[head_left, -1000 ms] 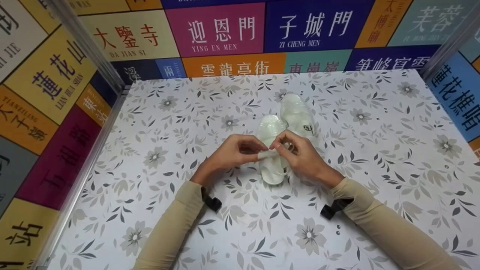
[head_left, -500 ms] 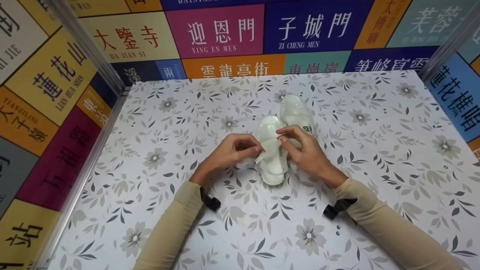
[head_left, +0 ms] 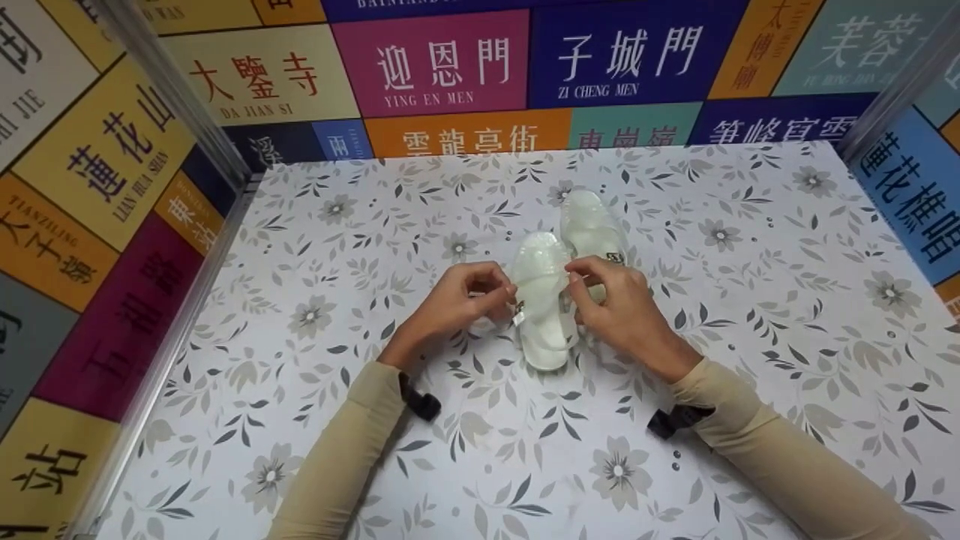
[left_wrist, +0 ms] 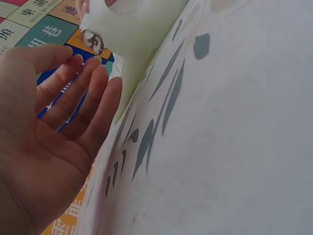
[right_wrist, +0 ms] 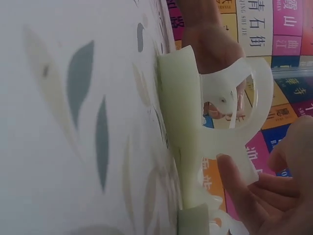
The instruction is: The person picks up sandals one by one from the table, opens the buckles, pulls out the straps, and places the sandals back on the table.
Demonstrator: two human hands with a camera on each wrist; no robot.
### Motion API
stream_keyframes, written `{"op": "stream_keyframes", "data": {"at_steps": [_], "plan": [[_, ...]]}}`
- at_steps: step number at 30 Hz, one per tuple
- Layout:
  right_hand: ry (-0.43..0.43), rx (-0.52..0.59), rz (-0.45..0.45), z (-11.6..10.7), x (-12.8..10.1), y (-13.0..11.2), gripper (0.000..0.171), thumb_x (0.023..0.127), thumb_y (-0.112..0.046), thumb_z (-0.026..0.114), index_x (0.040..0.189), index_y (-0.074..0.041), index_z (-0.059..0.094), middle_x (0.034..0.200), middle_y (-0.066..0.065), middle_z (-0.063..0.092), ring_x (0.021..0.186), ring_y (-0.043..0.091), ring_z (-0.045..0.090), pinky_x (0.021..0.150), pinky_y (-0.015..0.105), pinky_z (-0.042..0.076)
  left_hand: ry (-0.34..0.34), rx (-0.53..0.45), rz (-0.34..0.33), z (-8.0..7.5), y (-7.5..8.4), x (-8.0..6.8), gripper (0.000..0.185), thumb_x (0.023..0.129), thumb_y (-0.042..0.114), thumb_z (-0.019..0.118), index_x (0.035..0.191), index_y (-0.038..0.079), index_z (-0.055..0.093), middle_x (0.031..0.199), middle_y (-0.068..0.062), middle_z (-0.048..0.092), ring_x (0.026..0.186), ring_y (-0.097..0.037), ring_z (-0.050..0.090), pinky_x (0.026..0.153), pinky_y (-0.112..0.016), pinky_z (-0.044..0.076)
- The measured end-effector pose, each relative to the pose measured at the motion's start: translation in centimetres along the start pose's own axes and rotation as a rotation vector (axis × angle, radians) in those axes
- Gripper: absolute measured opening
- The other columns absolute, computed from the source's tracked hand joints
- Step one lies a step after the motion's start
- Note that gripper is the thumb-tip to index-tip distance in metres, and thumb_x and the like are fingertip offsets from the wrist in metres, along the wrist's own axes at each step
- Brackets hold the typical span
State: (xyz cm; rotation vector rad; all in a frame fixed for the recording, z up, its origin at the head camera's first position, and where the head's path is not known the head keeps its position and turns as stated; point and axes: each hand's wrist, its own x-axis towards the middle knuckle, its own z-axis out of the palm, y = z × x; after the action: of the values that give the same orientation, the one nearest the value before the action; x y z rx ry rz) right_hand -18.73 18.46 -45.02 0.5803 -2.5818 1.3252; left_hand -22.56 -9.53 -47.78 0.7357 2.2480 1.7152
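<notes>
A pale, translucent sandal (head_left: 546, 330) lies on the patterned tabletop between my two hands. My left hand (head_left: 459, 302) is at its left side, fingers loosely bent. In the left wrist view its fingertips are close beside a metal buckle (left_wrist: 93, 42) on the strap, and whether they touch cannot be told. On the other side my right hand (head_left: 616, 309) has bent fingers at the sandal's right edge. The right wrist view shows one fingertip against the strap (right_wrist: 220, 143), with other fingertips by its upper edge. The ankle strap (right_wrist: 263, 98) stands up as a loop.
A matching second sandal (head_left: 589, 217) lies just beyond, to the right, partly hidden by my right hand. Colourful panels (head_left: 431, 64) with Chinese lettering wall in the back and sides of the floral tabletop (head_left: 405, 480).
The hands first pinch a strap together over the sandal, then draw apart to its two sides. The strap now lies across it, and the buckle shows at the left edge.
</notes>
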Motion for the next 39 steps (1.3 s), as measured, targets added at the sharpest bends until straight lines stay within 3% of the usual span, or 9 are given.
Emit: {"op": "stream_keyframes", "data": {"at_steps": [4, 8, 16, 21, 25, 29, 39], "plan": [[-0.038, -0.119, 0.021, 0.2, -0.1, -0.3, 0.03, 0.11, -0.024, 0.061, 0.125, -0.002, 0.073, 0.1, 0.011, 0.083, 0.084, 0.022, 0.082, 0.069, 0.033, 0.067, 0.02, 0.008, -0.042, 0.0, -0.2, 0.0, 0.014, 0.104, 0.024, 0.073, 0.1, 0.011, 0.075, 0.094, -0.013, 0.079, 0.076, -0.028, 0.076, 0.07, -0.043, 0.067], [-0.084, -0.171, 0.056, 0.5, -0.4, -0.4, 0.029, 0.11, -0.029, 0.062, 0.123, -0.007, 0.073, 0.089, 0.007, 0.083, 0.08, 0.019, 0.08, 0.072, 0.037, 0.066, 0.04, 0.05, -0.086, 0.1, -0.2, 0.0, 0.012, 0.103, 0.017, 0.072, 0.1, 0.006, 0.074, 0.089, -0.012, 0.08, 0.074, -0.025, 0.077, 0.066, -0.041, 0.068], [-0.17, -0.113, 0.116, 0.8, -0.7, -0.5, 0.032, 0.11, -0.034, 0.062, 0.133, -0.013, 0.068, 0.096, 0.002, 0.081, 0.085, 0.017, 0.077, 0.08, 0.04, 0.064, 0.151, 0.099, -0.218, 1.0, 1.0, 0.1, 0.009, 0.101, 0.014, 0.066, 0.096, 0.007, 0.07, 0.085, -0.011, 0.082, 0.072, -0.022, 0.081, 0.063, -0.033, 0.067], [-0.198, -0.085, 0.135, 0.7, -0.7, -0.7, 0.034, 0.11, -0.031, 0.064, 0.138, -0.011, 0.066, 0.105, 0.005, 0.082, 0.09, 0.019, 0.077, 0.084, 0.043, 0.063, 0.162, 0.138, -0.263, 2.1, 2.3, 0.0, 0.007, 0.099, 0.013, 0.071, 0.103, 0.007, 0.068, 0.088, -0.01, 0.083, 0.071, -0.02, 0.081, 0.061, -0.029, 0.065], [-0.217, -0.082, 0.151, 0.7, -0.7, -0.8, 0.037, 0.109, -0.031, 0.064, 0.139, -0.011, 0.065, 0.104, 0.006, 0.081, 0.089, 0.021, 0.075, 0.082, 0.042, 0.062, 0.15, 0.203, -0.247, 3.1, 3.1, -0.2, 0.015, 0.099, 0.013, 0.071, 0.112, 0.005, 0.067, 0.097, -0.012, 0.083, 0.075, -0.017, 0.08, 0.064, -0.028, 0.065], [-0.214, -0.099, 0.141, 0.7, -0.7, -1.0, 0.042, 0.109, -0.033, 0.065, 0.143, -0.009, 0.062, 0.101, 0.005, 0.08, 0.087, 0.019, 0.074, 0.082, 0.04, 0.061, 0.153, 0.302, -0.187, 3.6, 3.6, -0.4, 0.018, 0.102, 0.011, 0.067, 0.117, 0.001, 0.068, 0.098, -0.012, 0.081, 0.074, -0.016, 0.078, 0.062, -0.027, 0.063], [-0.169, -0.066, 0.101, 1.0, -0.9, -1.1, 0.05, 0.109, -0.034, 0.065, 0.15, -0.008, 0.055, 0.099, 0.001, 0.073, 0.08, 0.012, 0.066, 0.075, 0.028, 0.054, 0.196, 0.387, -0.108, 3.5, 4.1, -0.3, 0.014, 0.103, 0.01, 0.063, 0.113, 0.004, 0.071, 0.093, -0.009, 0.078, 0.075, -0.016, 0.075, 0.064, -0.026, 0.061]]}}
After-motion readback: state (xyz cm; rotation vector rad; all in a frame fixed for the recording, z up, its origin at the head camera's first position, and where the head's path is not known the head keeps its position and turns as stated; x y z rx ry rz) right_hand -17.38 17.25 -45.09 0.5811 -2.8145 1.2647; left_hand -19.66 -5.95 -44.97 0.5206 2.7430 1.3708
